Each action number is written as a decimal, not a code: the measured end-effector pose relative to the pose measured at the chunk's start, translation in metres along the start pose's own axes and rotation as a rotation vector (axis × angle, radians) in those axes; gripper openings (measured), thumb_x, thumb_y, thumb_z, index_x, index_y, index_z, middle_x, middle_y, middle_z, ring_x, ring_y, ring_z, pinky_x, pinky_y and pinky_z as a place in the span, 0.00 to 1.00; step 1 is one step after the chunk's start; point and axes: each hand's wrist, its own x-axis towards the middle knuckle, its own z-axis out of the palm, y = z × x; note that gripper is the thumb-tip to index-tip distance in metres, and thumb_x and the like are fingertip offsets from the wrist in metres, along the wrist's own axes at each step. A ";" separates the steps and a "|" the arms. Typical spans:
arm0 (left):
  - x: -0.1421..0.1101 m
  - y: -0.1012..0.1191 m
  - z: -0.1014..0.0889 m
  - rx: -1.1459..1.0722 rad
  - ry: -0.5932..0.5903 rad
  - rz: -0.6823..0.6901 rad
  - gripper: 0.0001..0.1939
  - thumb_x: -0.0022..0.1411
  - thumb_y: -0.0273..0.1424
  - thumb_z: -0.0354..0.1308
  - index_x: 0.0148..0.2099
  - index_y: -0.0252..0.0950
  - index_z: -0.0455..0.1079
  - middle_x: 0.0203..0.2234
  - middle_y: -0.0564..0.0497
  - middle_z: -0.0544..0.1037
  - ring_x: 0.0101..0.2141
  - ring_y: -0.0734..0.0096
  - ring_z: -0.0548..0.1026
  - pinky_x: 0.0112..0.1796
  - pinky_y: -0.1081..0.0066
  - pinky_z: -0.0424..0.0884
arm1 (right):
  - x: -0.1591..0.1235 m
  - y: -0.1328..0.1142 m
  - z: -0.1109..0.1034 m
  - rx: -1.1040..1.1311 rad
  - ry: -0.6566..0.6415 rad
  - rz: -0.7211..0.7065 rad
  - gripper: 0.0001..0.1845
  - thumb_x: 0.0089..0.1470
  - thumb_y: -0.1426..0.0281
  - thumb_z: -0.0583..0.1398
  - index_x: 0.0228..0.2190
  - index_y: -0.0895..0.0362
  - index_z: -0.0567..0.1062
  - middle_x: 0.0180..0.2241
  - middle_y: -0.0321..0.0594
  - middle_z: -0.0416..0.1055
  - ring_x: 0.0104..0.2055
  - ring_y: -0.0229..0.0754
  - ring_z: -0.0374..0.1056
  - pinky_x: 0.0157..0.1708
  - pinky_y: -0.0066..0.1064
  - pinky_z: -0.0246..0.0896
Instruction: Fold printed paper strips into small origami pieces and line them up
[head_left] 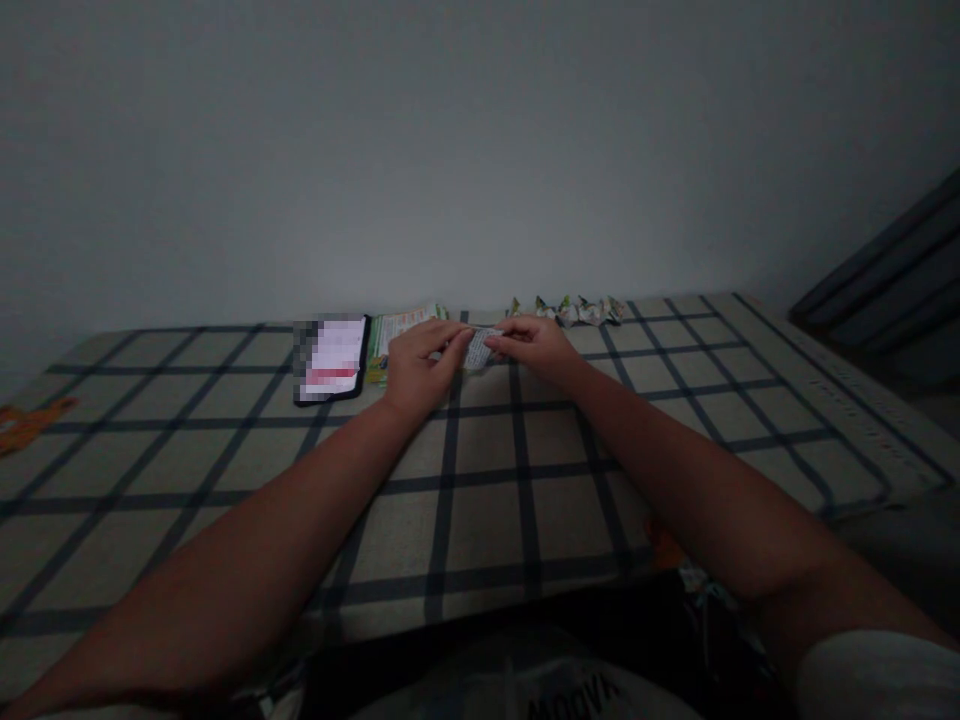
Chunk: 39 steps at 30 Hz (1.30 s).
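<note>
Between my two hands is a small whitish packet (pixel 481 348) with lines of fine print; its exact kind is too small to make out. My left hand (pixel 424 358) pinches its left edge between thumb and fingers. The right edge is pinched the same way by my right hand (pixel 536 345). Just left of my left hand lies a green and white printed package (pixel 396 325), partly hidden by that hand. Beyond my right hand, several small twisted wrappers (pixel 581 311) sit in a row near the wall.
A phone (pixel 332 358) with a lit screen lies left of the green package. The checkered cloth (pixel 480 530) covers the table, with an orange printed patch (pixel 34 425) at far left. A plain wall (pixel 480 150) rises behind. Dark striped fabric (pixel 892 270) is at the right.
</note>
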 end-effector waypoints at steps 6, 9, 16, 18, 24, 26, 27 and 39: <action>0.000 -0.001 0.007 -0.090 0.039 -0.214 0.13 0.65 0.40 0.59 0.35 0.39 0.80 0.29 0.51 0.82 0.31 0.69 0.78 0.35 0.68 0.73 | 0.005 0.002 -0.002 0.019 0.037 0.066 0.22 0.42 0.52 0.70 0.26 0.60 0.80 0.25 0.39 0.75 0.29 0.37 0.71 0.34 0.30 0.69; 0.000 -0.001 0.008 -0.142 0.039 -0.295 0.14 0.64 0.42 0.59 0.35 0.39 0.81 0.31 0.50 0.83 0.33 0.67 0.79 0.36 0.66 0.74 | 0.007 0.007 0.000 0.103 0.031 0.102 0.24 0.44 0.49 0.68 0.27 0.59 0.80 0.26 0.39 0.76 0.30 0.38 0.72 0.35 0.32 0.71; -0.002 0.000 0.010 -0.262 0.032 -0.411 0.13 0.61 0.42 0.62 0.36 0.38 0.81 0.31 0.50 0.83 0.33 0.67 0.79 0.37 0.66 0.75 | 0.003 0.008 0.004 0.235 0.039 0.129 0.23 0.42 0.50 0.70 0.26 0.59 0.80 0.27 0.39 0.76 0.30 0.37 0.72 0.37 0.33 0.73; -0.002 0.000 0.011 -0.290 0.029 -0.434 0.12 0.61 0.41 0.63 0.35 0.38 0.81 0.30 0.50 0.83 0.33 0.66 0.79 0.37 0.66 0.75 | 0.003 0.008 0.003 0.292 0.031 0.155 0.23 0.40 0.50 0.71 0.28 0.58 0.80 0.29 0.40 0.78 0.32 0.39 0.74 0.38 0.34 0.74; -0.002 0.000 0.011 -0.305 0.024 -0.433 0.13 0.61 0.42 0.63 0.36 0.38 0.81 0.31 0.50 0.83 0.33 0.66 0.79 0.36 0.66 0.75 | 0.004 0.009 0.001 0.189 0.060 0.069 0.22 0.43 0.50 0.69 0.26 0.58 0.82 0.26 0.38 0.78 0.29 0.38 0.73 0.36 0.33 0.74; -0.001 0.000 0.010 -0.294 0.036 -0.423 0.12 0.61 0.42 0.63 0.36 0.39 0.81 0.31 0.50 0.83 0.33 0.67 0.79 0.36 0.66 0.75 | 0.004 0.009 0.002 0.133 0.116 0.046 0.22 0.43 0.51 0.69 0.27 0.58 0.82 0.25 0.37 0.77 0.28 0.37 0.72 0.35 0.33 0.74; -0.001 0.000 0.010 -0.279 0.041 -0.413 0.12 0.61 0.41 0.63 0.35 0.39 0.81 0.31 0.50 0.83 0.33 0.67 0.79 0.37 0.65 0.75 | 0.004 0.009 0.003 0.132 0.125 0.053 0.21 0.44 0.51 0.69 0.29 0.57 0.82 0.27 0.37 0.78 0.29 0.38 0.73 0.35 0.33 0.74; -0.001 -0.003 0.007 -0.204 0.034 -0.351 0.13 0.63 0.41 0.61 0.36 0.38 0.81 0.30 0.50 0.83 0.32 0.67 0.79 0.35 0.67 0.74 | 0.003 0.007 0.004 0.178 0.162 0.094 0.20 0.42 0.53 0.71 0.31 0.57 0.82 0.28 0.37 0.78 0.30 0.36 0.73 0.36 0.32 0.76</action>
